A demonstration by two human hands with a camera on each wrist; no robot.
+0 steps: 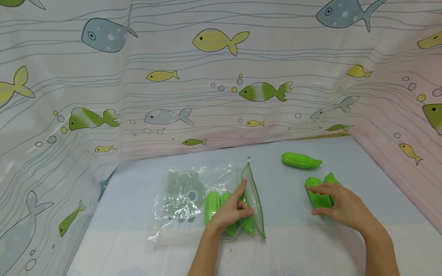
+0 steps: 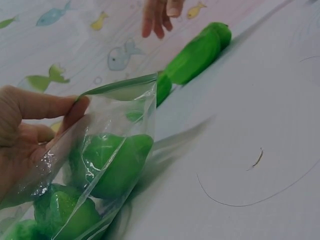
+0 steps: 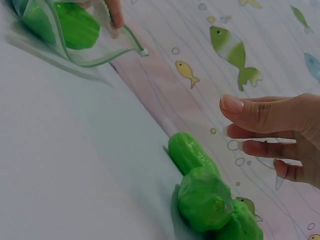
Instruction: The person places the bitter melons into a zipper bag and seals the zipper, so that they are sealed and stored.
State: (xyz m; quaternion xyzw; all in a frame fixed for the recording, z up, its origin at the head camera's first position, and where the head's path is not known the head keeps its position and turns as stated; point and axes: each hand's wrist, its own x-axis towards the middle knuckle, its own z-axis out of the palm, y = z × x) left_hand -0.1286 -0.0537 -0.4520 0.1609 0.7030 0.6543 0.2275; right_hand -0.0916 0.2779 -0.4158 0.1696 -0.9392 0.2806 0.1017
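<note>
A clear zip bag (image 1: 217, 178) with a pale green cartoon print lies on the table, its opening edge facing right. Inside it are several glossy green cucumber-like vegetables (image 1: 211, 205). My left hand (image 1: 229, 211) pinches the bag's green-rimmed opening between thumb and fingers, and the mouth gapes somewhat in the right wrist view. Over two loose green vegetables (image 1: 318, 198) at the right, my right hand (image 1: 347, 205) hovers with thumb and fingers apart; the right wrist view shows a gap between it and them. Farther back lies another green vegetable (image 1: 300, 160).
A white cloth covers the table (image 1: 279, 237). Behind and at both sides hangs a curtain (image 1: 214, 107) printed with fish. A thin hair and a small brown speck (image 2: 258, 158) lie on the cloth near the bag.
</note>
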